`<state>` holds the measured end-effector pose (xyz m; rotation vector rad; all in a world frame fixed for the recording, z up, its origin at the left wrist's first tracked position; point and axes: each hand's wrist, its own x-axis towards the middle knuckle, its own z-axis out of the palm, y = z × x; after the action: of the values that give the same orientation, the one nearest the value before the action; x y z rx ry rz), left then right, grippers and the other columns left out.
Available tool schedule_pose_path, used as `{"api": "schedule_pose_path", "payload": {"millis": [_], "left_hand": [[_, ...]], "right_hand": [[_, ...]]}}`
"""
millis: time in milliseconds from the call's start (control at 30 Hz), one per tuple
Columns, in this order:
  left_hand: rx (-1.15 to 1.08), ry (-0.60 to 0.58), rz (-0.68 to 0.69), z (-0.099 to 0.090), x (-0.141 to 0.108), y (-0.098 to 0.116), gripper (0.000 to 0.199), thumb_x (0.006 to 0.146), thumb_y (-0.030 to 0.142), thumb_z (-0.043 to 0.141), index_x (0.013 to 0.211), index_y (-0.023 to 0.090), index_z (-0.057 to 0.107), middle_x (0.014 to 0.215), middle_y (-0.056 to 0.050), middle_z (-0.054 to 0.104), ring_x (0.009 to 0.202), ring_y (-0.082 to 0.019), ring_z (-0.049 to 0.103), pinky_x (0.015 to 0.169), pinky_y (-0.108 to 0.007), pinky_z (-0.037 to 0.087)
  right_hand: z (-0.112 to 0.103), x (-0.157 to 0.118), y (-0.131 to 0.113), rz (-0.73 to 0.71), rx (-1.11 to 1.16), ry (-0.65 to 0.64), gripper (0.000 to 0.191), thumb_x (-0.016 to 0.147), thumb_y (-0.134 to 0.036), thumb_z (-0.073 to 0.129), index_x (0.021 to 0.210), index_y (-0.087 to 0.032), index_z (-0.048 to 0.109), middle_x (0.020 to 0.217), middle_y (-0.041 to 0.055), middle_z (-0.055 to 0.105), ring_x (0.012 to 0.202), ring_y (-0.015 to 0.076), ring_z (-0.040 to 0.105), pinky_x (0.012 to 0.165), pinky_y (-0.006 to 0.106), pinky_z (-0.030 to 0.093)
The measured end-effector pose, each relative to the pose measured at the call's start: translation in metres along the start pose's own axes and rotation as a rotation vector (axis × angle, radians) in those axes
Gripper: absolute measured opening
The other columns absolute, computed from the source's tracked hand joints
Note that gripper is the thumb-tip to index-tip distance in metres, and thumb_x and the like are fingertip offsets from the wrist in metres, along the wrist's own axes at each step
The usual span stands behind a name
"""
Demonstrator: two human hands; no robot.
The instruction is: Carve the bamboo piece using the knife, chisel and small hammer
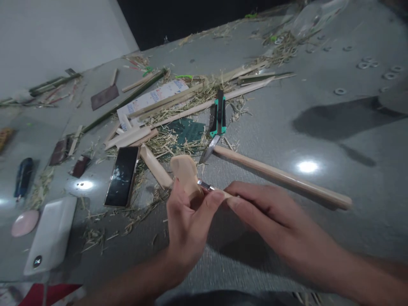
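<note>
A grey tabletop (318, 127) strewn with bamboo shavings fills the frame, with a pale wall at upper left. Nearest, at lower centre, the left hand (186, 227) closes its fingers around a short pale bamboo piece (185, 172), thumb pressed toward a small metal blade (204, 185). From lower right the right hand (270, 212) pinches that blade's handle end, fingers closed on it. The blade meets the piece at centre frame, just above both hands. To cut cleanly, I judge the edge should run away from the left thumb, in shallow strokes, with the piece braced firmly. Just beyond lie a long bamboo stick (280, 174) and a green utility knife (218, 119). A dark phone (123, 176) sits at centre left, split bamboo strips (191, 102) farther back.
</note>
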<state>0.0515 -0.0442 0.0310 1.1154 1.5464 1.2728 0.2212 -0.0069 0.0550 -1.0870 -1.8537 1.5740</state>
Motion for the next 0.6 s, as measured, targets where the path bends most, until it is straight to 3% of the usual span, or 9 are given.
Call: {"api": "schedule_pose_path", "payload": {"millis": [200, 400, 600], "left_hand": [[-0.082, -0.043, -0.093, 0.002, 0.010, -0.007, 0.026, 0.094, 0.036, 0.080, 0.090, 0.021, 0.059, 0.067, 0.006, 0.056, 0.056, -0.008, 0.051, 0.054, -0.021, 0.047], [-0.339, -0.152, -0.248, -0.007, 0.022, -0.015, 0.035, 0.090, 0.031, 0.086, 0.102, 0.023, 0.055, 0.077, 0.008, 0.058, 0.057, -0.005, 0.054, 0.052, -0.018, 0.047], [-0.346, -0.274, -0.290, -0.019, 0.025, -0.012, 0.035, 0.092, 0.029, 0.084, 0.103, 0.023, 0.052, 0.078, 0.009, 0.056, 0.050, -0.003, 0.050, 0.048, -0.016, 0.044]], "right_hand": [[-0.006, 0.002, 0.008, -0.102, -0.334, 0.058, 0.032, 0.114, -0.034, 0.042, 0.093, -0.021, 0.062, 0.069, -0.0035, 0.059, 0.057, 0.0117, 0.045, 0.057, 0.030, 0.031], [-0.025, 0.011, 0.009, -0.196, -0.457, 0.171, 0.033, 0.114, -0.033, 0.047, 0.083, -0.021, 0.056, 0.064, -0.0060, 0.050, 0.055, 0.0097, 0.041, 0.056, 0.027, 0.031], [-0.029, 0.011, 0.013, -0.274, -0.566, 0.171, 0.017, 0.110, -0.026, 0.054, 0.099, -0.020, 0.066, 0.085, 0.0004, 0.071, 0.063, 0.0108, 0.056, 0.061, 0.027, 0.037]]}}
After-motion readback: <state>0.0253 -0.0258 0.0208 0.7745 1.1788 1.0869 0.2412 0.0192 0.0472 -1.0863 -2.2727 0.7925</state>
